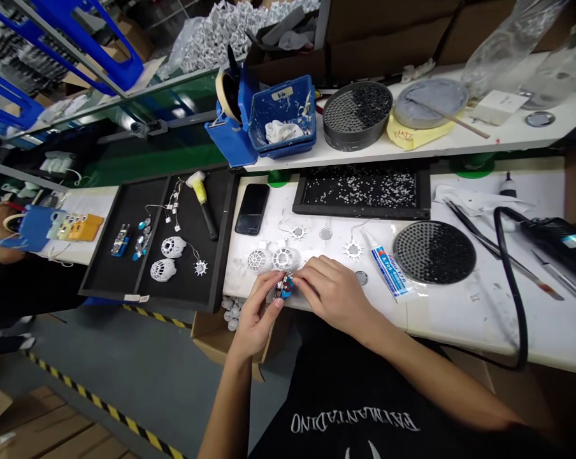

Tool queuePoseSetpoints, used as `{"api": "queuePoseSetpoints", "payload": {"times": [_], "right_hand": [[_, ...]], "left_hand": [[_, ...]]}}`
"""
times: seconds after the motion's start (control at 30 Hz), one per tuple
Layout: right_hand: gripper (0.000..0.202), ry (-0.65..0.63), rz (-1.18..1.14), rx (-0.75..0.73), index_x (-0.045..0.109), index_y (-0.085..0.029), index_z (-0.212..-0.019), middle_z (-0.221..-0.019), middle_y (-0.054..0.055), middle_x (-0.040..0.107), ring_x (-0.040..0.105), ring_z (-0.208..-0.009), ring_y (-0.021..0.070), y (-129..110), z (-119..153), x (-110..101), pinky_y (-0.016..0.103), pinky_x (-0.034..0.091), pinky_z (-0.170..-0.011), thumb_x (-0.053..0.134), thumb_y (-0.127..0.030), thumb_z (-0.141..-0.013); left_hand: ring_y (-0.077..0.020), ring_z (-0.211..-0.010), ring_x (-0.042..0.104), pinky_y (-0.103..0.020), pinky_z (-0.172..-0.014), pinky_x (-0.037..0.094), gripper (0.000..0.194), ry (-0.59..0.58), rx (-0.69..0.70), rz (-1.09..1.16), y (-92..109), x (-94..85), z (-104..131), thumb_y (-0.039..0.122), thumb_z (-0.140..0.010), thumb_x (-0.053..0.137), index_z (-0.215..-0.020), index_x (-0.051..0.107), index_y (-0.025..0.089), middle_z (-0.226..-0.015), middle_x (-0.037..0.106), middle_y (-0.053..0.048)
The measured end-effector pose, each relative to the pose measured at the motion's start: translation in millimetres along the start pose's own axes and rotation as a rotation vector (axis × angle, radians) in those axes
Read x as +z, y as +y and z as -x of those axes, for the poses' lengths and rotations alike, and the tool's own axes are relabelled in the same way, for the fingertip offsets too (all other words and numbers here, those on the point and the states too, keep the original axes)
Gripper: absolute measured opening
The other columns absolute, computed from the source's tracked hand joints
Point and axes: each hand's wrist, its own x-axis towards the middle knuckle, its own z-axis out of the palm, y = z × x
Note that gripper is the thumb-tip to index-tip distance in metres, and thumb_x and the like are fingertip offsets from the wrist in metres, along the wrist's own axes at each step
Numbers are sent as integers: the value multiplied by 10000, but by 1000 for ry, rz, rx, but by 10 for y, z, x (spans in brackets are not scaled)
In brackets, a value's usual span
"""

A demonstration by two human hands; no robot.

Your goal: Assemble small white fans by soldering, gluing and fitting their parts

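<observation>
At the table's front edge, my left hand pinches a small blue-and-metal part between thumb and fingers. My right hand is closed on the part's other side, its fingertips pressed together; whether they grip a fine piece of it is hidden. Just beyond the fingers lie two white perforated shells, a round one and another left of it. Star-shaped white pieces with thin wires, one farther back and one to the right, rest on the white tabletop. A tube of glue lies right of my right hand.
A black divided tray at left holds shells, wired parts and a yellow-headed hammer. Nearby are a phone, a round dish of black bits, tweezers and a black cable. A blue bin stands on the shelf.
</observation>
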Motion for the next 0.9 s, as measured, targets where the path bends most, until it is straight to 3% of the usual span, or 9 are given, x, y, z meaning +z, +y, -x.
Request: {"api": "queuePoseSetpoints", "payload": {"times": [0.3, 0.53, 0.73, 0.9], "right_hand": [[189, 91, -276, 25, 780, -212, -1144, -1037, 34, 776, 728, -931, 154, 65, 56, 27, 302, 583, -864, 603, -243, -1086], [83, 108, -383, 119, 803, -247, -1020, -981, -19, 814, 766, -860, 142, 57, 17, 1, 275, 603, -832, 721, -255, -1020], [183, 34, -302, 34, 756, -203, -1096, -1011, 42, 763, 703, -939, 174, 51, 23, -20, 332, 564, -887, 574, -220, -1089], [230, -15, -222, -14, 712, -184, -1006, -947, 59, 696, 623, -912, 193, 40, 8, -61, 356, 524, -870, 508, -230, -1104]], "left_hand": [[-302, -1439, 513, -531, -1248, 418, 464, 19, 21, -96, 46, 57, -48, 288, -1049, 610, -1511, 598, 320, -1475, 571, -118], [-309, -1432, 523, -538, -1236, 430, 450, 63, 22, -112, 13, 74, -61, 320, -1042, 621, -1492, 618, 308, -1467, 591, -122], [-300, -1405, 545, -527, -1228, 440, 447, 47, 40, -116, 38, 71, -67, 297, -1044, 617, -1490, 623, 310, -1446, 599, -118], [-307, -1414, 544, -525, -1214, 460, 437, 0, 70, -146, 67, 73, -86, 294, -1054, 602, -1490, 627, 312, -1459, 591, -119]]}}
